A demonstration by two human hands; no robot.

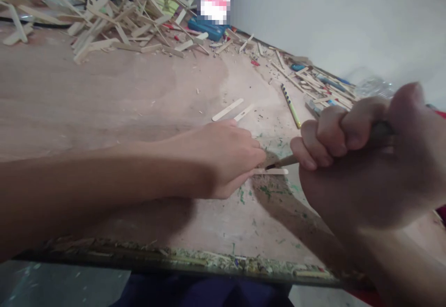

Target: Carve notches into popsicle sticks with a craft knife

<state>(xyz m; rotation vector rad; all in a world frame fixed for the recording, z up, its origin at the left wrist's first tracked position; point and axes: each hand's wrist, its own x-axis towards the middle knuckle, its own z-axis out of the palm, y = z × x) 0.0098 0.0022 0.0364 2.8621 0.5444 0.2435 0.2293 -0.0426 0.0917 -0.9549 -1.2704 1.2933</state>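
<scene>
Tool tip meets a wooden stick beneath the left hand

The wooden stick (278,172) lies flat on the tabletop (121,93), its rounded right end bare and its left part covered by the left hand (228,160). That hand rests over the stick, fingers close together and curled downward; I cannot tell whether they pinch it or only press it. The dark tip of a thin tool (288,160) is at the stick's upper edge, apparently touching. The right hand (369,163) grips the tool's handle, fingers wrapped around it in a fist.

Green marks (266,191) spot the surface around the stick. Just beyond the left hand lie two loose sticks (228,110), one partly hidden by it. A yellow pencil (291,106) lies near the right hand's fingers. Farther back, a tangled pile of sticks (114,23) sits at the left, beside a blue object (211,29); more sticks and scraps (308,81) lie along the wall (313,19).
</scene>
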